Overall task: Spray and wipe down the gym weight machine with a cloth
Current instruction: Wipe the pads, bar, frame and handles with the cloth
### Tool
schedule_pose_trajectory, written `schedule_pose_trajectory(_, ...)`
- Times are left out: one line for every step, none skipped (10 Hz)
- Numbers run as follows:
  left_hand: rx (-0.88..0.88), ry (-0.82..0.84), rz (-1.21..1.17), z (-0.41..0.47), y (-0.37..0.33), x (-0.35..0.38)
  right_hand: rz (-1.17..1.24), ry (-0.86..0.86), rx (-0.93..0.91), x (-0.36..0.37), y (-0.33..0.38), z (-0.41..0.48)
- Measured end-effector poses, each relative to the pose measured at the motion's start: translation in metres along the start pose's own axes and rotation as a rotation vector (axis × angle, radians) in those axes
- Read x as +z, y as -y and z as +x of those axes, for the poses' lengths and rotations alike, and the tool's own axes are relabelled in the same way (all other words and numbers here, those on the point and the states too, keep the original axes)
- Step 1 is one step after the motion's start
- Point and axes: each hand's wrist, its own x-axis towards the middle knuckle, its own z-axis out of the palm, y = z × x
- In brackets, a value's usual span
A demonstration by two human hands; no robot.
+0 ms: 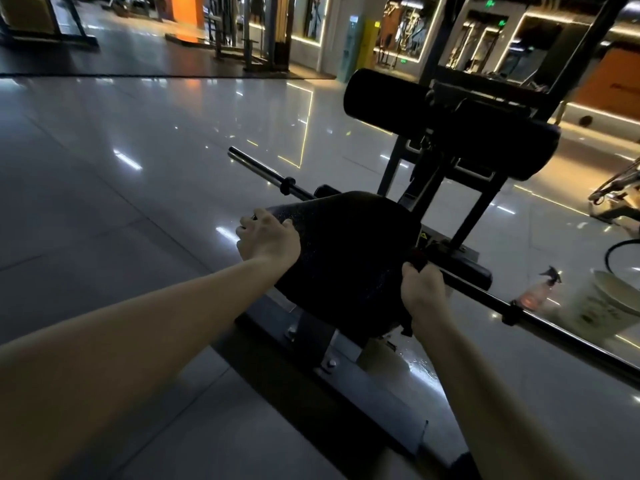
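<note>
Head view: the left hand [266, 237] grips the seat [346, 258] by its edge, likely steadying it, while the right hand [424, 294] clutches a dark cloth [416, 259] against the opposite side; the spray bottle [540, 289] stands parked beside a bucket [588, 306].

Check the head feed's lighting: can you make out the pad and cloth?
Head view: dim; the black seat pad shows little detail. The dark cloth in the right hand barely separates from it. Lights glare off the glossy floor; the spray bottle is dim and soft near the edge.
</note>
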Motion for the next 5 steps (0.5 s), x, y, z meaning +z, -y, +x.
schedule_pose_trajectory(0.006, -0.031, 0.028, 0.003, 0.0, 0.007, 0.077, -0.03, 0.011, 0.012, 0.005, 0.031)
schedule_pose_trajectory(0.009, -0.077, 0.06, 0.007, 0.0, 0.01, 0.136, -0.014, 0.039, 0.014, 0.012, 0.063)
schedule_pose_trajectory(0.002, -0.098, 0.061, 0.006, -0.001, 0.013, 0.156, -0.041, 0.071, 0.014, 0.016, 0.093)
schedule_pose_trajectory(-0.012, -0.095, 0.052, 0.01, 0.002, 0.013, 0.083, -0.023, 0.062, 0.012, 0.02, 0.098)
schedule_pose_trajectory(-0.013, -0.085, 0.061, 0.008, 0.001, 0.012, 0.033, 0.02, -0.005, -0.002, 0.011, 0.077)
